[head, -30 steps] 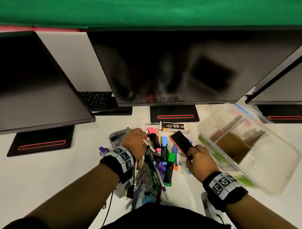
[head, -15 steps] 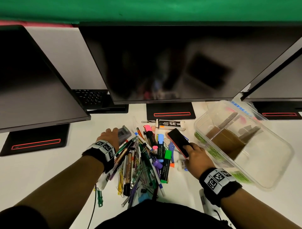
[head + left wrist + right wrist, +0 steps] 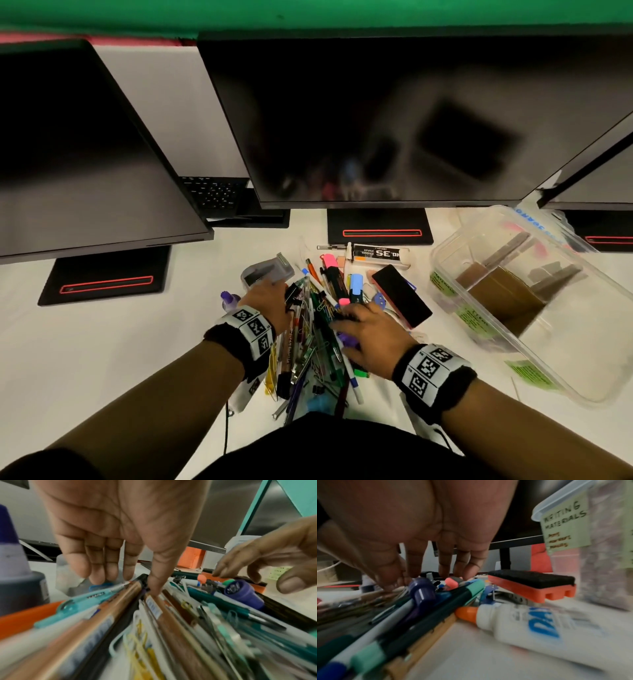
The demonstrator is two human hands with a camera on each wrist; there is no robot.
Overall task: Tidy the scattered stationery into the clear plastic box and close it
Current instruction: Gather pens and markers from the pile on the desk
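A pile of pens, markers and paper clips (image 3: 315, 339) lies on the white desk in the head view. My left hand (image 3: 269, 298) rests against the pile's left side. In the left wrist view its fingers (image 3: 109, 568) hang straight and the thumb presses on a pen. My right hand (image 3: 359, 325) lies on the pile's right side, and its fingertips (image 3: 443, 573) touch the markers (image 3: 423, 619). Neither hand grips anything. The clear plastic box (image 3: 442, 263) stands open at the right, with cardboard dividers inside and a green "writing materials" label (image 3: 565, 524).
A black and orange board eraser (image 3: 400, 299) lies between the pile and the box. A staples box (image 3: 376, 254) and a small clear case (image 3: 267, 272) lie behind the pile. A white glue bottle (image 3: 539, 627) lies nearby. Three monitors stand at the back.
My left hand came back from the small clear case to the pile's left side. My right hand let go of the board eraser and moved left onto the pens.
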